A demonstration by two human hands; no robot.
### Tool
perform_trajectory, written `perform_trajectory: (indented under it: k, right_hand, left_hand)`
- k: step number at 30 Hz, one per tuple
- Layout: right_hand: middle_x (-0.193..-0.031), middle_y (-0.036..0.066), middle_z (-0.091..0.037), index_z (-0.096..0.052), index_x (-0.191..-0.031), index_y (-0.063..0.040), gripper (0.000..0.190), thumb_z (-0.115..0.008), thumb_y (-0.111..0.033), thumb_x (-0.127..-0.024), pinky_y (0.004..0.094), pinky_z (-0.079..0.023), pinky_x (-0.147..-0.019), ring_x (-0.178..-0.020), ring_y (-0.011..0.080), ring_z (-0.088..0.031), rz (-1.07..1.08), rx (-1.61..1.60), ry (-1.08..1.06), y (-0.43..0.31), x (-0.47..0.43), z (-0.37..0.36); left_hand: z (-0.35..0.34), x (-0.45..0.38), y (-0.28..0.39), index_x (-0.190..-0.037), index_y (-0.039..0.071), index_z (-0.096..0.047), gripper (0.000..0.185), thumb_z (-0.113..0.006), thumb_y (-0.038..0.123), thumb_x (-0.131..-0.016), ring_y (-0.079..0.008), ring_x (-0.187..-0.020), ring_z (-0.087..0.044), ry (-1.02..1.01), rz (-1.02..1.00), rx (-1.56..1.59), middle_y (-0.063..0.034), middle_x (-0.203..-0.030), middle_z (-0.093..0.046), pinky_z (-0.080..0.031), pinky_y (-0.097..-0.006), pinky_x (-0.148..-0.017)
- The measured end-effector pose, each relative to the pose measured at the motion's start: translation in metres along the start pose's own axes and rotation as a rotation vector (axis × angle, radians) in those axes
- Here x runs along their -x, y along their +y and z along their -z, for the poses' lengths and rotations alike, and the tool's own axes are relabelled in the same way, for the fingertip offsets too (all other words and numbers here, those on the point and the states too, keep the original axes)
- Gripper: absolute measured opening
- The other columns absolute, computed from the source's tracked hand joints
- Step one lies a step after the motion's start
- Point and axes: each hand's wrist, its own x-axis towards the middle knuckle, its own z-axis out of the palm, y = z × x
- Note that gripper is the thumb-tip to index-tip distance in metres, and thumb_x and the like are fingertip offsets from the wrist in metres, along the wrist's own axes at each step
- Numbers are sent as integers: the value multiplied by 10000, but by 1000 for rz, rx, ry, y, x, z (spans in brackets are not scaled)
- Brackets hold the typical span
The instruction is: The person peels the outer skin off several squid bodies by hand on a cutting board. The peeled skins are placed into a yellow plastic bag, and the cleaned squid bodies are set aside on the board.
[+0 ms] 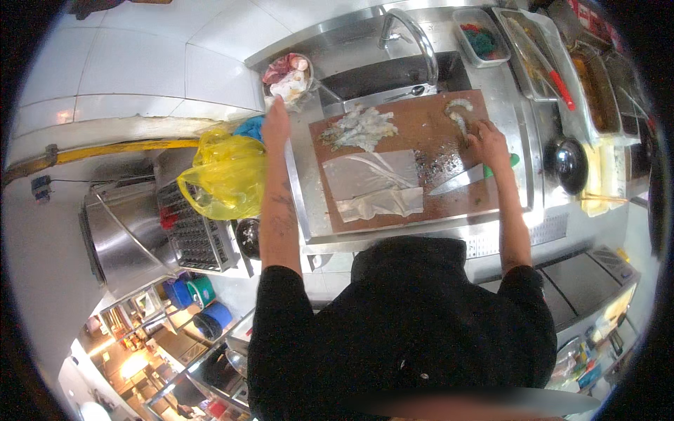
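My left hand (276, 123) reaches past the board's left end to the rim of a bowl (311, 79) holding reddish and white food scraps. Its fingers are too blurred to show a grip. My right hand (489, 143) rests fingertips down on a brown cutting board (368, 218), beside pale curved pieces that look like peeled shrimp (459, 113). Whether it pinches anything is unclear. Under that wrist lies a kitchen knife (458, 181) with a green handle, blade pointing left. A greyish-white heap of seafood pieces (363, 127) and a flat clear plastic bag (371, 179) occupy the board's left half.
Behind the board is a sink (379, 79) with a curved faucet (424, 44). A yellow plastic bag (226, 176) hangs near my left forearm. On the right stand a plastic tub (480, 39), a food tray with a red-handled tool (561, 89), and a black bowl (571, 166).
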Motion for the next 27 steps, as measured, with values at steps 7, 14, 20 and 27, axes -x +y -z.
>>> perform_trajectory:
  k: [7,14,20,27]
  right_hand:
    - [-1180,228,-669,-602,-1286,-49,470,-733,-250,-882,495,-590,-817,-1020,395,-695,-74,253,-160,-29,-34,-47]
    - [-1096,200,-697,-606,-1218,-55,407,-685,-262,-877,509,-594,-808,-1008,388,-701,-136,179,-129,-34,-24,-56]
    - [-1156,196,-677,-641,-1180,-96,352,-696,-291,-893,529,-557,-888,-1095,402,-656,-37,51,0,-77,12,-41]
    - [-1180,137,-630,-668,-1141,-111,344,-749,-305,-869,489,-496,-946,-1130,355,-604,490,-134,-205,-163,107,-77]
  left_hand:
    - [20,12,28,-1342,55,-625,452,-536,390,-1051,-399,-1040,-690,119,-199,25,-210,-1173,-714,-527,-477,-904]
    - [-62,220,28,-1143,92,-711,255,-695,227,-927,-338,-1048,-658,-129,-450,67,-128,-1160,-689,-532,-445,-895]
    - [-88,317,4,-1124,95,-682,258,-691,220,-899,-285,-1158,-594,-217,-488,-206,-70,-1155,-647,-421,-459,-1066]
    - [-91,339,-19,-1101,105,-687,259,-698,249,-886,-294,-1200,-549,-198,-499,-272,-79,-1199,-611,-371,-543,-1093]
